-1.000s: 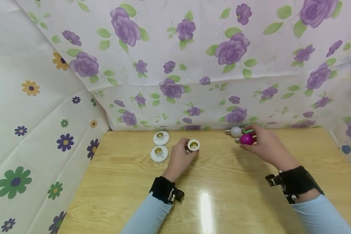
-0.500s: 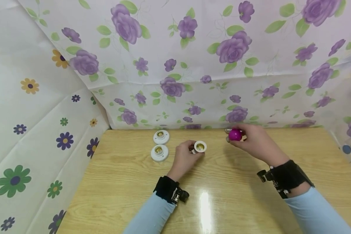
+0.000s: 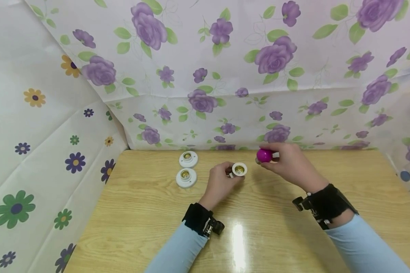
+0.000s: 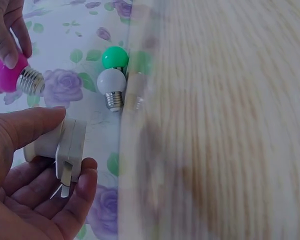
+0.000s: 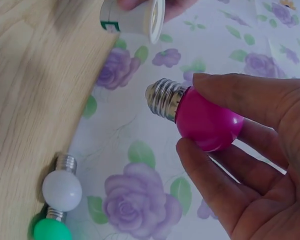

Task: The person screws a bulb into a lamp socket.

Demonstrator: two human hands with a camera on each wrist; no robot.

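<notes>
My left hand (image 3: 220, 182) holds a white plug-in lamp socket (image 3: 239, 170) above the table, its brass-coloured mouth facing up toward the head camera. Two flat metal prongs (image 4: 66, 175) stick out of its back in the left wrist view. With thumb and fingers, my right hand (image 3: 292, 165) pinches a magenta light bulb (image 3: 264, 155) by its round glass. The bulb's silver screw base (image 5: 165, 99) is bare and points toward the socket (image 5: 135, 19), with a gap between them.
Two white round lamp holders (image 3: 188, 159) sit at the table's back left. A white bulb (image 5: 62, 191) and a green bulb (image 5: 52, 231) lie by the table's back edge, mostly hidden behind my right hand in the head view. A flowered sheet (image 3: 171, 125) rises behind the wooden table (image 3: 140, 223).
My right hand has lifted the magenta bulb away from the other bulbs and moved it left. My left hand has carried the lamp socket a little to the right, narrowing the gap.
</notes>
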